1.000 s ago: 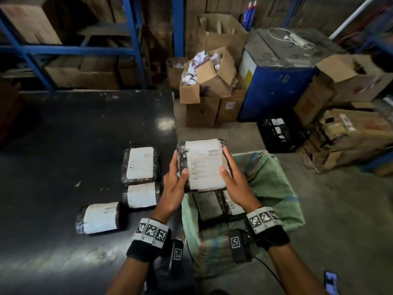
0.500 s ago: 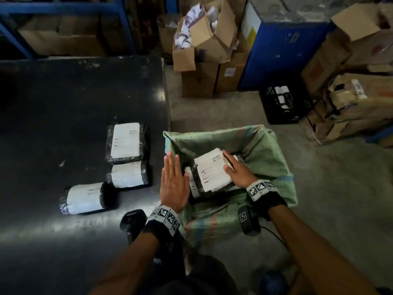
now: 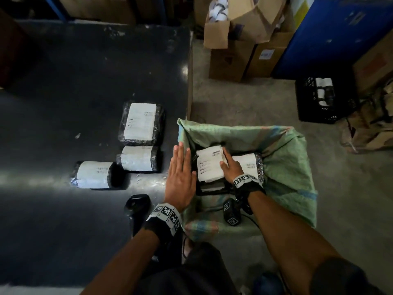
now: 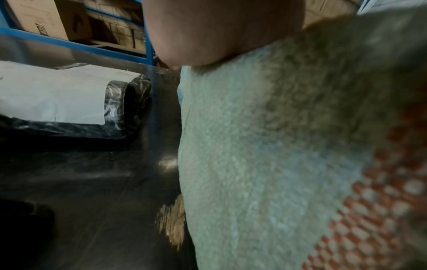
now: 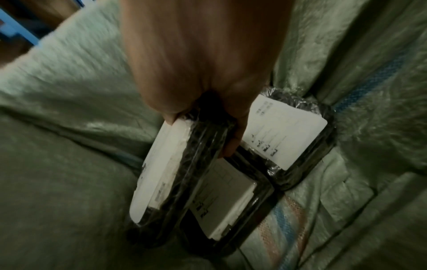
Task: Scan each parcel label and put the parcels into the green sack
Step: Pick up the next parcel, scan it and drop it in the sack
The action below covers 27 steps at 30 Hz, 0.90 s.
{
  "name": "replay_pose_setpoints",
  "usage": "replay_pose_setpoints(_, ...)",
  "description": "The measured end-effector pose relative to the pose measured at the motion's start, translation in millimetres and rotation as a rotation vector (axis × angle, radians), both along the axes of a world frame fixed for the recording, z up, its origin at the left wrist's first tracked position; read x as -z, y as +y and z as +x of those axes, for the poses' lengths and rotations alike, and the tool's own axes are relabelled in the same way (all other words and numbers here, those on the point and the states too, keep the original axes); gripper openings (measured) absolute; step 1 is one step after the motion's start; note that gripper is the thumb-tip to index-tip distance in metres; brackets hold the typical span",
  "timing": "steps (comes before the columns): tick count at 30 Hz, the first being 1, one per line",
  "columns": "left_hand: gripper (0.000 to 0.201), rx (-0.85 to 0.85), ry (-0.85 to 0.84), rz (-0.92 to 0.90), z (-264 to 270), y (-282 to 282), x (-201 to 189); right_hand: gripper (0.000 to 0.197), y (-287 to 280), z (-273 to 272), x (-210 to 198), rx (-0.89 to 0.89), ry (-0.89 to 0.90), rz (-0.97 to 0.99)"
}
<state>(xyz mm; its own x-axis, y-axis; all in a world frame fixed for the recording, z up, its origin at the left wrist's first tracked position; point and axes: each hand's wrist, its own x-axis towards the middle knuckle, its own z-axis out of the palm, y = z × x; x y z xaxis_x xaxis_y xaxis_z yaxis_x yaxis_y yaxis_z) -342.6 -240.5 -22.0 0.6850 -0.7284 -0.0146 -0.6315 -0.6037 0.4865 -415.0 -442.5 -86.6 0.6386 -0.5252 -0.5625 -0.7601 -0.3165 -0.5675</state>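
Green sack [image 3: 282,158] at frame centre-right already holding two parcels [image 5: 286,131], a third parcel [image 3: 209,162] gripped there by right hand [image 3: 230,169]. Left hand [image 3: 180,177] flat, fingers straight, at sack's edge. Left of centre on black table [image 3: 63,92], three parcels [image 3: 140,122] waiting; scanner [image 3: 137,206] idle lower centre.

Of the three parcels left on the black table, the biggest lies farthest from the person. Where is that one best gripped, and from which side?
Probably by its two long edges, coming down from above. The largest parcel lies flat, label up, with its long edges bare on the black table. Its near short end sits close to the middle parcel, leaving fingers little room there. The open left hand is nearer than the right hand.
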Motion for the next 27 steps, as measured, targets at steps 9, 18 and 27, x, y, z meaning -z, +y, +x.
replay_pose_setpoints(9, 0.075, -0.008, 0.025, 0.018, 1.6, -4.9, -3.8, 0.071, 12.1, -5.3, 24.9, -0.134, 0.222, -0.069)
replay_pose_setpoints(18, 0.078, 0.001, 0.027, 0.047, 5.9, 0.1, -6.5, 0.085, 22.6, 1.4, 22.2, -0.209, 0.429, -0.002)
replay_pose_setpoints(27, 0.069, 0.067, 0.21, 0.079, 29.3, 17.2, -40.0, 0.059, -5.0, 23.7, -30.2, -0.185, 0.424, 0.014)
